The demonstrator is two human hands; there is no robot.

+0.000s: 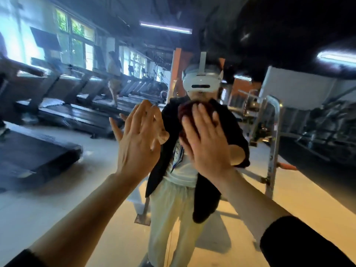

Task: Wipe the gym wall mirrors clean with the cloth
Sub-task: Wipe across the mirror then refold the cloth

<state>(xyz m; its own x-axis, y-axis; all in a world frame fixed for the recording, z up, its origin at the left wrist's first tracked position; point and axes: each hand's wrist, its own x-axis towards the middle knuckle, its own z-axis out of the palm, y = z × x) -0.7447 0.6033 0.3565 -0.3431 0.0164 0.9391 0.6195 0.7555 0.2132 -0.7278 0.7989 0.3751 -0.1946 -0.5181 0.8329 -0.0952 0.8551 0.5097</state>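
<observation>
The wall mirror [289, 189] fills the whole view and shows my own reflection with a white headset, black jacket and pale trousers. My left hand [138, 139] lies flat against the glass with straight fingers, meeting its reflected palm. My right hand [204, 139] presses a dark red cloth [187, 109] onto the mirror with straight fingers; only the cloth's upper edge shows past my fingertips, the remainder is hidden under the palm.
Everything behind my hands is a reflection: a row of treadmills [57, 105] on the left with a person walking on one, a metal weight rack [269, 135] on the right, bright windows [77, 35] and ceiling lights.
</observation>
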